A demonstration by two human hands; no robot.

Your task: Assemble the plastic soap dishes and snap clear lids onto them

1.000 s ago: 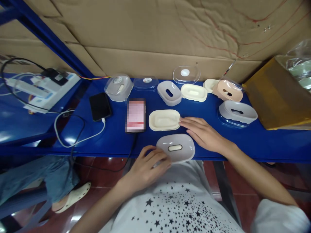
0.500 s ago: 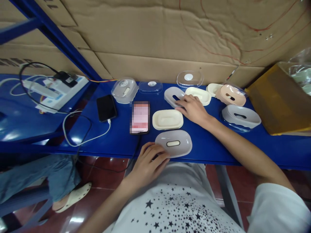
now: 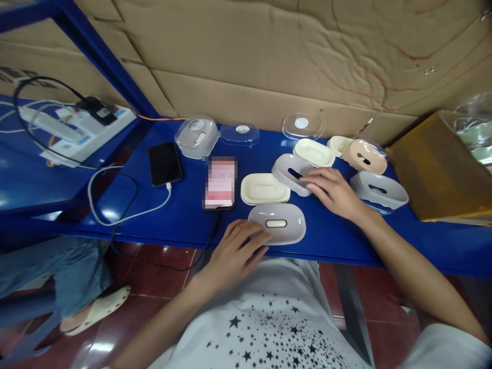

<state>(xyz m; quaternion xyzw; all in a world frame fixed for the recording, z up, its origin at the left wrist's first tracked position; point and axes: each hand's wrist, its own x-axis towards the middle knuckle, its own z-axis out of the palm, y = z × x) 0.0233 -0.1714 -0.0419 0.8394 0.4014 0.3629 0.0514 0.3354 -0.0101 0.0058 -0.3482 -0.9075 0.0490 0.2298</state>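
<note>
While the blue desk [image 3: 184, 215] bears everything around the cream oval tray [image 3: 265, 189], the left hand [image 3: 236, 251] lies loosely curled on its near side and the right hand [image 3: 334, 192] extends past its right end. Whether either grip pinches anything, I cannot tell: left fingertips overlap the greyish-lilac dish [image 3: 294, 225] just nearer than the tray; right fingertips meet the other slotted dish [image 3: 282, 169], just beyond the tray's right end. Steadying the first lightly, guiding the second by its edge, and sparing its slot [image 3: 293, 172] probably works best.
</note>
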